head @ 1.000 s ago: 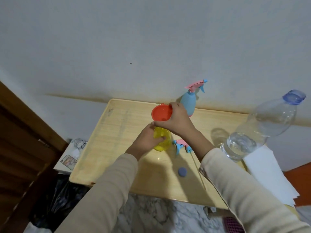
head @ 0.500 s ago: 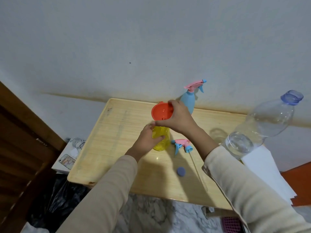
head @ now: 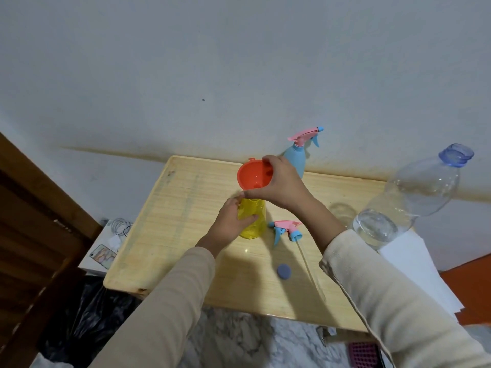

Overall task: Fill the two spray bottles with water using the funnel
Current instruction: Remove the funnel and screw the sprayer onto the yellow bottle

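An orange funnel [head: 253, 175] sits tilted on top of the yellow spray bottle [head: 256, 221], which stands open near the middle of the wooden table [head: 186, 208]. My right hand [head: 281, 185] grips the funnel's rim and side. My left hand [head: 231, 224] wraps the yellow bottle's body. Its pink and blue spray head [head: 285, 228] lies on the table to the right. A blue spray bottle [head: 295, 155] with its head on stands behind, against the wall. A large clear water bottle [head: 409, 200], uncapped and holding some water, stands at the right.
A blue cap [head: 283, 271] lies on the table near the front. White paper sheets [head: 419, 269] overhang the right edge. A phone [head: 103, 256] and cables rest on a box to the left, beside a wooden door [head: 32, 221]. A black bag [head: 87, 314] lies below.
My right hand shifted its grip on the funnel, whose mouth now tilts more toward me. My left hand stays on the yellow bottle.
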{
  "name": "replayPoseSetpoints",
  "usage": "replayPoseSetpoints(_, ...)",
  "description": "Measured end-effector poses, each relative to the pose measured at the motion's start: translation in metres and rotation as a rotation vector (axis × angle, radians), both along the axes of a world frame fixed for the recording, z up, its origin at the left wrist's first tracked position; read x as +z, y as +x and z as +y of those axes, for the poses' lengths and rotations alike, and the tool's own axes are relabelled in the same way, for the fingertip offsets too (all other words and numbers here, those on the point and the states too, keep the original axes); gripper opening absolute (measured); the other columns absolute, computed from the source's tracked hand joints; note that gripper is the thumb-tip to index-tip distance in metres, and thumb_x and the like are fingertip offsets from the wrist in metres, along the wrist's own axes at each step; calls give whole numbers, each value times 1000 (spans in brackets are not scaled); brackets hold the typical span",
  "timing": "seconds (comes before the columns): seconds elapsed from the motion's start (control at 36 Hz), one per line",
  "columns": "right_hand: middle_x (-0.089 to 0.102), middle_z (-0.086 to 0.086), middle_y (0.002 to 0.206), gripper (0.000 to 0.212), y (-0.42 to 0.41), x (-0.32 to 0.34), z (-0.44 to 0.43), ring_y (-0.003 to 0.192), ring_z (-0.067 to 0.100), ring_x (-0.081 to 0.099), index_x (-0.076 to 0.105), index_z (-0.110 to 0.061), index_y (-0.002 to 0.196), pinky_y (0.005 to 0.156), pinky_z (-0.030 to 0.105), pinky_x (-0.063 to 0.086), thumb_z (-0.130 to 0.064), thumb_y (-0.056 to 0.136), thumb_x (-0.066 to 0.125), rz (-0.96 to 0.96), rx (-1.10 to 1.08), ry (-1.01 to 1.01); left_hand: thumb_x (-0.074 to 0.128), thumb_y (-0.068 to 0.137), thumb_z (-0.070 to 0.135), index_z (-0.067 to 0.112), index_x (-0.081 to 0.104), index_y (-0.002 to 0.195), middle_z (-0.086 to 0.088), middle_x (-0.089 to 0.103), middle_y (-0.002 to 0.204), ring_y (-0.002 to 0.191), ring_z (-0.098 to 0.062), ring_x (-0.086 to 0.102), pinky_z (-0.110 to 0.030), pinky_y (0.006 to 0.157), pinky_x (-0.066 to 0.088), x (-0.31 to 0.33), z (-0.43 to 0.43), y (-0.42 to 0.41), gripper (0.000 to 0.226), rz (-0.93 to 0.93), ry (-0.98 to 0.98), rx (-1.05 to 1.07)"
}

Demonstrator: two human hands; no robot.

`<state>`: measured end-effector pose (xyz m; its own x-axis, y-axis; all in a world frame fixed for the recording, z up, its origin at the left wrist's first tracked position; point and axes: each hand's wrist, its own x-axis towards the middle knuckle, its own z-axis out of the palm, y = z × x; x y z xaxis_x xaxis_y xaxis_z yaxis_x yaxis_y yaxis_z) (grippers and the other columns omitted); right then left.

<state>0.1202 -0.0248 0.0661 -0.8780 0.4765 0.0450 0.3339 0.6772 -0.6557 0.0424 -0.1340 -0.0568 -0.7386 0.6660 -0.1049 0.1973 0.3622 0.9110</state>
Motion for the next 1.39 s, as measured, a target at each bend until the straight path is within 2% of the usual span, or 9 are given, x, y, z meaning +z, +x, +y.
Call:
replayPoseSetpoints(0.17,42,4,131,95,0,2,1,118,19,42,37,-14,137,81,26,37,-44,61,85,1,5,10,73,81,20,11,51,128,1,49,117,109,-13,51,-24,91,40,0,-2,1,52,29,-2,-10)
replayPoseSetpoints(0.39,43,5,132,95,0,1,0,117,19,42,37,-14,137,82,26,38,-44,60,85,0,8,8,72,83,18,12,52,127,4,47,114,107,-10,48,-21,88,38,4,-2,3,49,29,3,-17)
replayPoseSetpoints(0.67,41,4,134,94,-1,3,1,119,19,41,36,-16,138,82,26,37,-44,62,83,-19,39,22,73,82,16,13,50,129,3,47,116,112,-15,51,-25,92,41,6,-2,3,52,9,19,-23)
replayPoseSetpoints(0.86,40,3,135,95,0,3,4,122,20,41,34,-16,140,84,26,38,-45,63,83,-51,61,18,73,82,15,11,48,130,3,47,116,112,-14,50,-23,92,40,5,-3,2,54,20,9,-24)
replayPoseSetpoints(1.03,40,4,134,95,1,1,4,120,20,42,35,-16,139,87,27,39,-43,62,84,-46,56,-14,74,81,20,13,47,132,-6,49,129,119,-20,50,-38,103,43,0,-3,1,59,12,-3,-8)
replayPoseSetpoints(1.39,41,5,133,96,0,1,6,120,21,42,34,-17,140,85,28,41,-43,62,84,-79,78,-17,74,81,20,14,46,133,-8,48,129,119,-22,50,-42,102,44,-6,-2,-2,60,-6,-6,-14)
